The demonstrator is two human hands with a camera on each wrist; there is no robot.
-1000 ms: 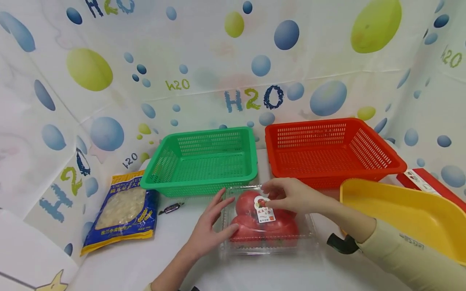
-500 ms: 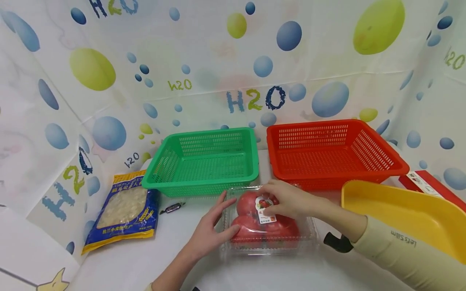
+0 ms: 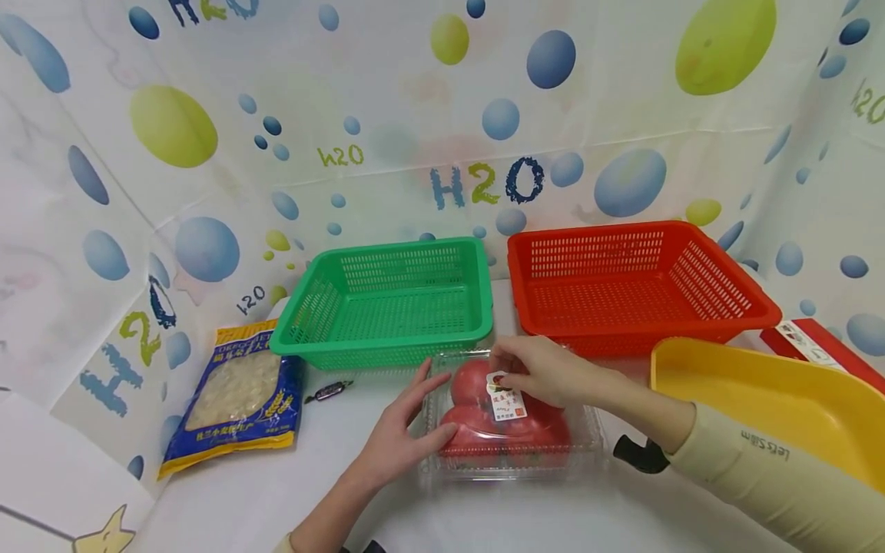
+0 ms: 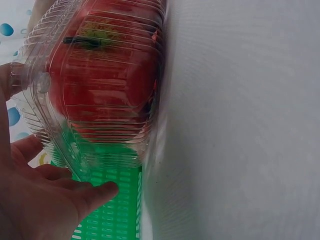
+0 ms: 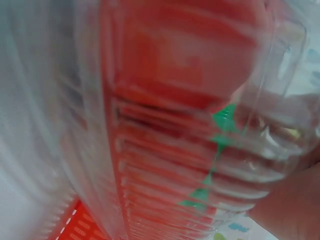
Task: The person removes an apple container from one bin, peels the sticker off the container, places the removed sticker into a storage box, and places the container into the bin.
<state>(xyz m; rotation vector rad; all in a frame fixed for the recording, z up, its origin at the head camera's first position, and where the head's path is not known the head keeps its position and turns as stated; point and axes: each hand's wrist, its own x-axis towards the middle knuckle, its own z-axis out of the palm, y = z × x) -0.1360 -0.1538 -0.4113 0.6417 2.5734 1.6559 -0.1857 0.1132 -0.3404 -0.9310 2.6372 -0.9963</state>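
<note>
White table [image 3: 512,518] before a bubble-print backdrop [image 3: 408,92]: left hand [image 3: 396,444], fingers spread, beside a clear plastic clamshell [image 3: 585,442] of tomatoes [image 3: 473,430]; right hand [image 3: 553,374] bent over its label [image 3: 509,405], pinch unclear.

The head camera is looking forward and down from over the near side of the white tabletop [image 3: 518,514], standing far enough back to be framing both hands and the whole scene. The left wrist camera is lying on its side, peering low and closely past the bare left hand [image 4: 50,195] at the clear, ribbed plastic box [image 4: 100,162]. The right wrist camera, tipped the opposite way, is facing the box so nearly that it is blurring. All three are sharing the box; head and left wrist are sharing the green, slotted plastic basket [image 3: 387,355], head and right wrist the red, slotted plastic basket [image 3: 629,338].
</note>
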